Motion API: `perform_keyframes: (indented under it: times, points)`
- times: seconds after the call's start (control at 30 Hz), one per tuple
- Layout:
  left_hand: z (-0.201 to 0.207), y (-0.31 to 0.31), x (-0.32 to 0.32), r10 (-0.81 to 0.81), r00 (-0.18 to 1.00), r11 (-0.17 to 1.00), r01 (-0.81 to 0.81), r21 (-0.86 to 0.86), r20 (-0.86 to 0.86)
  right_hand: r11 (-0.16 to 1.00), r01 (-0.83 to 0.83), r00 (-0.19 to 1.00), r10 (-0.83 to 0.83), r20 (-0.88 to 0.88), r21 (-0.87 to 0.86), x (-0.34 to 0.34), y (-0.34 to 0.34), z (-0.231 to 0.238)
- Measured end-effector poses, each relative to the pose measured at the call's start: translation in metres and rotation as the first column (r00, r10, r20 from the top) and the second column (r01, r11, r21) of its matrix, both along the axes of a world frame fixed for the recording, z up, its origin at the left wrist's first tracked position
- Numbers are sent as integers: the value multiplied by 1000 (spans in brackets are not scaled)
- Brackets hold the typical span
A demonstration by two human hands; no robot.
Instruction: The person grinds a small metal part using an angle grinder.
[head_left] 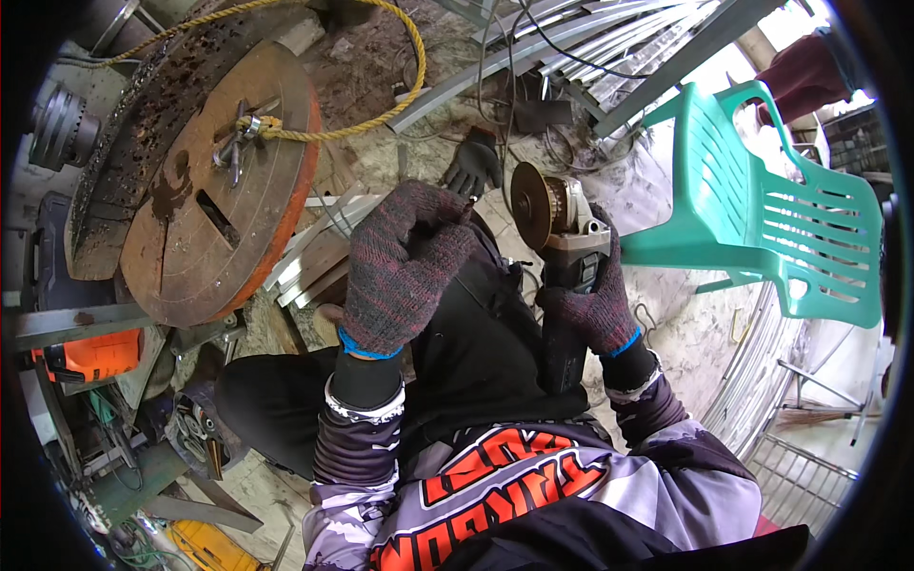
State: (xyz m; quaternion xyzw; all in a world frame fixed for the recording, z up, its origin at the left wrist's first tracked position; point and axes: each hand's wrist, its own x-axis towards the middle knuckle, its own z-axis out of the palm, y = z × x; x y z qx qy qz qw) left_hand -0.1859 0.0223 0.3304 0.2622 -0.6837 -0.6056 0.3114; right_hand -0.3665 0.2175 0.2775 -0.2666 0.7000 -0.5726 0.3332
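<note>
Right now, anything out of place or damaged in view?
A loose dark glove lies on the floor, odd since the left hand and right hand are both gloved. The round brown board at left has a dark patch; cause unclear.

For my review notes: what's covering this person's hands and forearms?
The left hand and right hand wear matching knit gloves, dark grey flecked with maroon, with bright blue hems. Next come black cuffs, then long sleeves patterned in grey, white and dark purple.
</note>
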Motion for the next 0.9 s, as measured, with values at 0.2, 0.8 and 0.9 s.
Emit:
perform_keyframes:
  times: [0.2, 0.8, 0.9]
  points:
    - [-4, 0, -5, 8, 1000, 996, -7, -94, 11, 999, 7, 997, -4, 73, -50, 2, -1, 4]
    - [-23, 5, -37, 148, 986, 781, -65, -621, 82, 997, -78, 994, 78, 81, -4, 0, 2, 6]
    - [-22, 6, -39, 142, 988, 766, -68, -639, 65, 994, -103, 994, 104, 41, -21, -4, 3, 2]
